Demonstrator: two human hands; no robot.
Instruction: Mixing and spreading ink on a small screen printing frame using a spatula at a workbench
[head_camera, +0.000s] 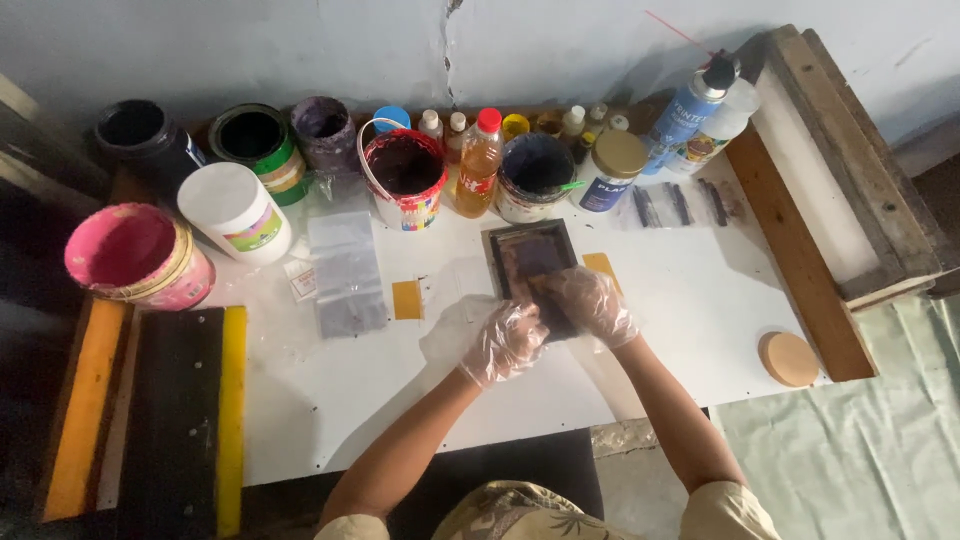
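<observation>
Gloves of thin clear plastic cover both hands at the middle of the white worktop. The right hand lies on a small dark-framed screen, fingers curled down onto its purplish centre; it seems to press something small against the mesh, though the glove hides what. The left hand is loosely curled at the screen's near left corner, touching its edge, and I cannot tell whether it grips the frame or only steadies it. The screen lies flat just in front of a row of paint tubs. A yellow slip peeks from under its right side, and a second yellow square lies apart on the left, beside a clear plastic bag.

Along the wall stand a tub of dark red paint, a bottle of amber liquid with a red cap, a tub of dark blue paint, a jar with a tan lid, and a blue spray can. A white lidded tub and a pink tub sit further left. A large wooden frame leans on the right, with a round tan lid near it. Two long squeegees lie at the left edge.
</observation>
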